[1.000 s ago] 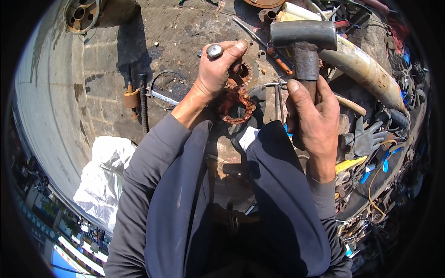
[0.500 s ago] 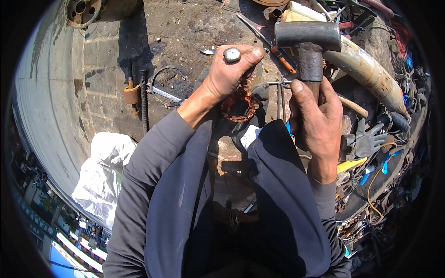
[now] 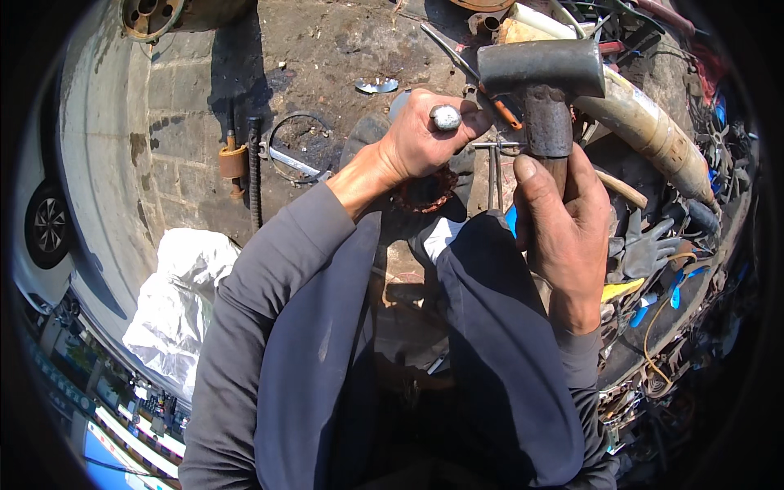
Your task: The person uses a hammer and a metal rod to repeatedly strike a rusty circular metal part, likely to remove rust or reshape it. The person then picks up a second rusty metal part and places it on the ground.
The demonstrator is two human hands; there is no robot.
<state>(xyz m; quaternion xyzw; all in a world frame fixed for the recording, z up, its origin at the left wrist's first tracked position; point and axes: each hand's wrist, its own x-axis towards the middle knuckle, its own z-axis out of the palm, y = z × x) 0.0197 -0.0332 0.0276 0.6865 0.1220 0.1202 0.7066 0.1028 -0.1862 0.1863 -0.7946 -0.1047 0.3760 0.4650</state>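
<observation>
My left hand is closed round an upright chisel-like steel rod, its bright, battered end facing up. Its lower end is hidden beneath the fist. Under that hand sits a motor stator, a ring with ragged reddish copper windings, between my feet and partly covered by the hand. In my right hand is a heavy hammer, gripped by its wooden handle just below the steel collar. The hammer head is raised to the right of the rod, apart from it.
Left on the ground lie a motor rotor, a threaded bar and a wire hoop. An orange-handled screwdriver lies ahead. To the right are a long pale tube, grey gloves and scrap. A white sack lies lower left.
My left hand has moved right and slightly down with the rod, covering more of the stator. My right hand and the hammer have shifted slightly.
</observation>
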